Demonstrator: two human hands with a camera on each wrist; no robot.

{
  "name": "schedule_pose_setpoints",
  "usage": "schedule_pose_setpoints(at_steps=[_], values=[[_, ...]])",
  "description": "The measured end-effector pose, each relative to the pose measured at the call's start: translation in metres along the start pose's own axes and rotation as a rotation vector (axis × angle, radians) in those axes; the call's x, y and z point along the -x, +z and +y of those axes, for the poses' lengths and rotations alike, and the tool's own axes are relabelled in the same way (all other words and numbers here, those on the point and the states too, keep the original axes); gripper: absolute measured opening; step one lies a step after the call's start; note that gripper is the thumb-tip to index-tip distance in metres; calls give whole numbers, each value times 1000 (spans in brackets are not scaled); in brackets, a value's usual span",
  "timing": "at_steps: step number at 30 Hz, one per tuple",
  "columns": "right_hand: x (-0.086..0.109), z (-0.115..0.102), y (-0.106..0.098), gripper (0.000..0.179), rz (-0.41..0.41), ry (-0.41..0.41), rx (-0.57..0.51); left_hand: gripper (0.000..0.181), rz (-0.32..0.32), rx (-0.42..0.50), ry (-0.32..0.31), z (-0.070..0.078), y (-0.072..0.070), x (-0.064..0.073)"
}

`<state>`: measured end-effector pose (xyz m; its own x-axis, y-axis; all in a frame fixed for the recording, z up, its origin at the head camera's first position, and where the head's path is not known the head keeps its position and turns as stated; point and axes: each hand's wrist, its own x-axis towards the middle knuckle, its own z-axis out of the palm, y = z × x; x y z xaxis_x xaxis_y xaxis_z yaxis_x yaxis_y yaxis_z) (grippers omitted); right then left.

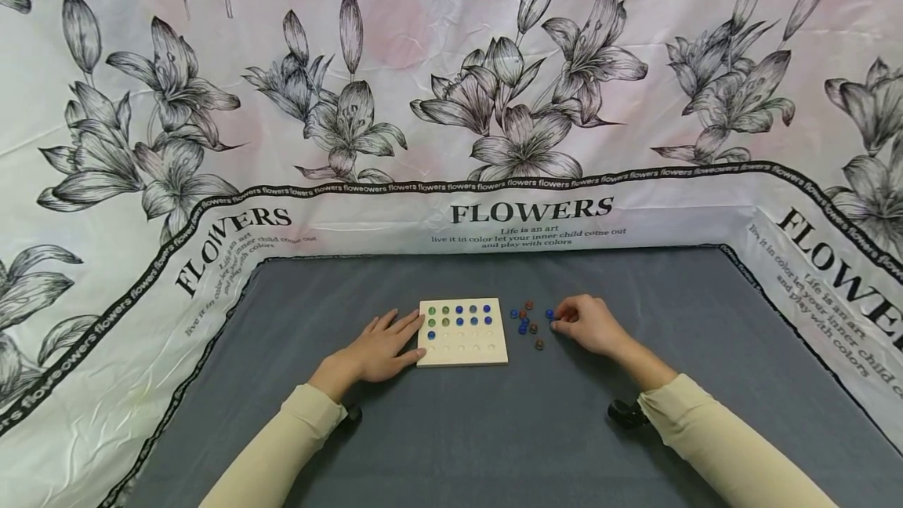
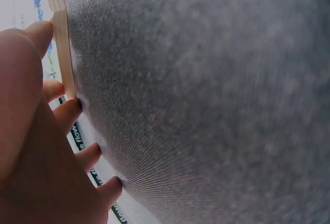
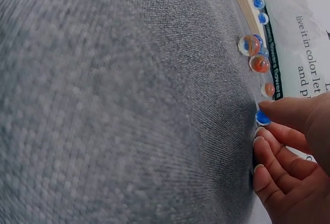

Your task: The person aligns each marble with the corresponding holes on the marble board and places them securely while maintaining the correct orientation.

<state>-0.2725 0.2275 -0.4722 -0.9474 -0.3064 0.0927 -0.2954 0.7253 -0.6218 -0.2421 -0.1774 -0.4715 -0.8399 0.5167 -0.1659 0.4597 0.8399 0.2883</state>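
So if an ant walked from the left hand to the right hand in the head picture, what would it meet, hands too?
Bare left hand → pale rectangular wooden board → loose group of small blue and reddish glass marbles → round blue glass marble → bare right hand, pinching that last marble.

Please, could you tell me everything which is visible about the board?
The board is rectangular, pale and wooden-looking, with four rows of five round hollows. It lies flat on the grey cloth. Green and blue marbles fill its two far rows; one blue marble sits in the third row's leftmost hollow. The left hand touches its left edge.
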Motion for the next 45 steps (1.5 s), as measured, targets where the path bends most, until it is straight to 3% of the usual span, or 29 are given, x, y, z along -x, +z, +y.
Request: schedule_pose_setpoints(at_steps=[8, 16, 45], values=[[1, -6, -1, 9, 8, -24, 12, 69, -36, -11, -13, 1, -2, 1], [0, -32, 0, 14, -26, -63, -79, 69, -30, -19, -18, 2, -3, 1], [-19, -90, 34, 12, -68, -185, -193, 69, -50, -30, -24, 2, -3, 0]])
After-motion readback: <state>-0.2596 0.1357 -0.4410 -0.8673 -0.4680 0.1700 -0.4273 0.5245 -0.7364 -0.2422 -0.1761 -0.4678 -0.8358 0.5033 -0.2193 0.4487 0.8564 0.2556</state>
